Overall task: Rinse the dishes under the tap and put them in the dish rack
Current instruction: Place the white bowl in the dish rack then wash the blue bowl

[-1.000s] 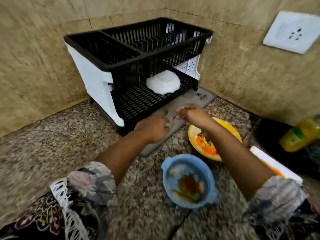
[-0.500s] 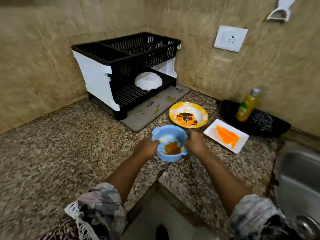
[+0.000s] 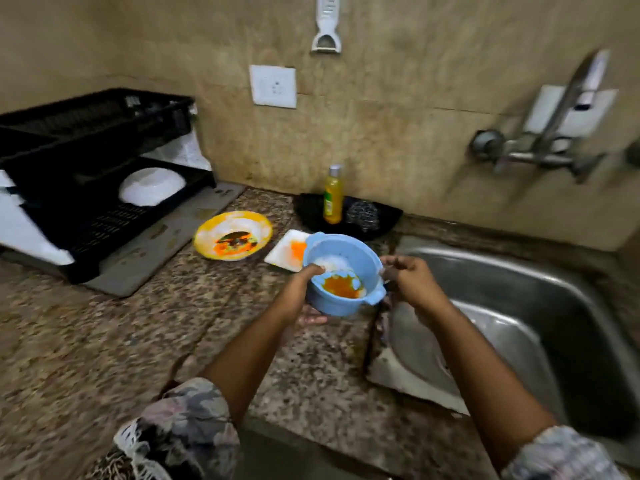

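A light blue bowl [image 3: 341,271] smeared with orange sauce and white residue hangs above the counter edge beside the sink [image 3: 540,306]. My left hand [image 3: 300,292] grips its near left rim, fingers underneath. My right hand [image 3: 410,277] holds the bowl's right side at its small handle, fingers curled. A yellow plate [image 3: 232,233] and a white rectangular plate [image 3: 287,251], both stained orange, lie on the counter behind. The black dish rack [image 3: 100,188] stands at the left with a white bowl [image 3: 152,186] upside down on its lower shelf. The tap [image 3: 543,147] juts from the wall above the sink.
A yellow soap bottle [image 3: 333,195] and a steel scrubber [image 3: 362,213] sit in a black tray [image 3: 388,220] against the wall. A grey drip mat [image 3: 166,244] lies under the rack. A wall socket [image 3: 273,86] and a white peeler [image 3: 326,26] hang above.
Both hands left the rack area, took hold of the blue bowl and carried it to the right, from the counter middle to beside the sink. My view swung right as well.
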